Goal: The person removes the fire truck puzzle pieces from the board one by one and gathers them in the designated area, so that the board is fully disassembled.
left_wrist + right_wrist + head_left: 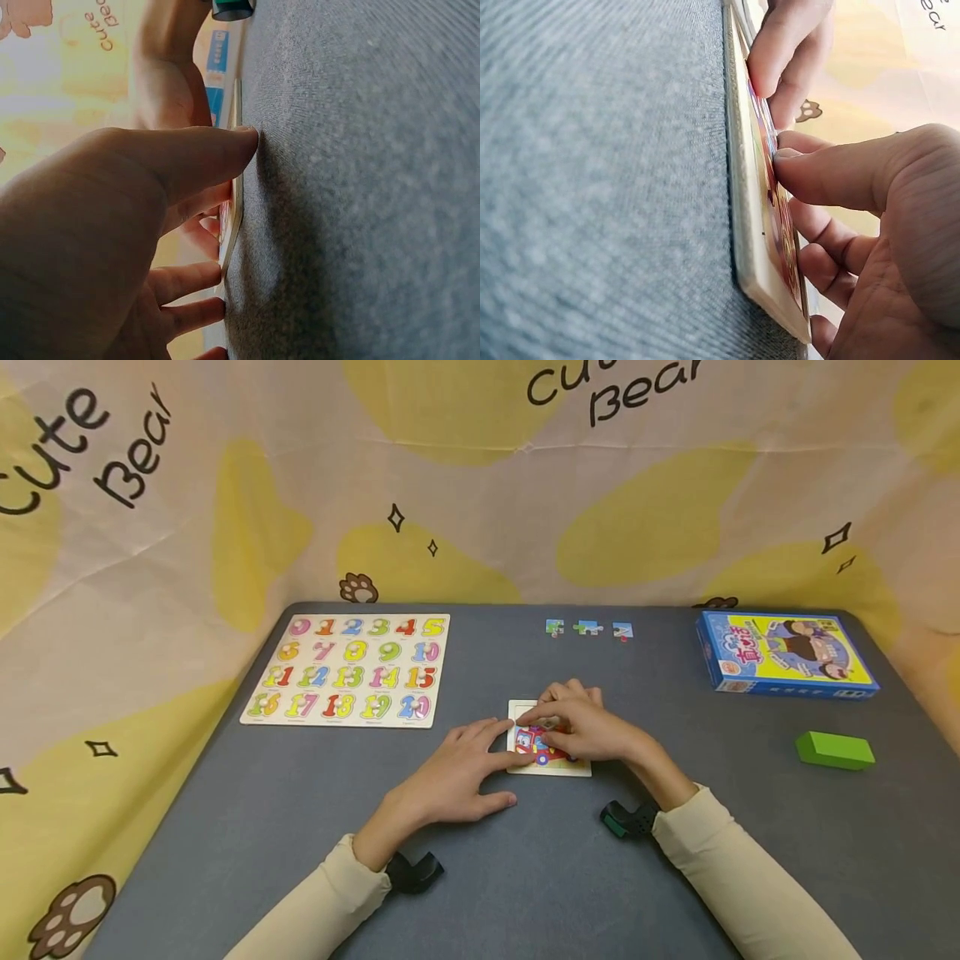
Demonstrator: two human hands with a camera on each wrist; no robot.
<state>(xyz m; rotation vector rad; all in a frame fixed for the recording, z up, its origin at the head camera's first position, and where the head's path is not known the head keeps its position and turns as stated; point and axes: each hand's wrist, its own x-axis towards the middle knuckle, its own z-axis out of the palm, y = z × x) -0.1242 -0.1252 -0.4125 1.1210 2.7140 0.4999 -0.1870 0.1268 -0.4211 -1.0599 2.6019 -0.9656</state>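
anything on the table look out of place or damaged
Nothing looks spilled or damaged. Slightly odd: three loose jigsaw pieces lie near the far edge of the table, apart from the small puzzle board at the left hand and right hand.

Wall cloth [465, 485]: it says "Cute Bear" in big dark letters, two times, the top one partly cut off.
Number board [337, 664]: bright numbers in four rows, 0 to 5, then 6 to 10, 11 to 15 and 16 to 20; the words under them are too tiny to read.
Blue box [791, 652]: pink Chinese writing, with 真 and 话.
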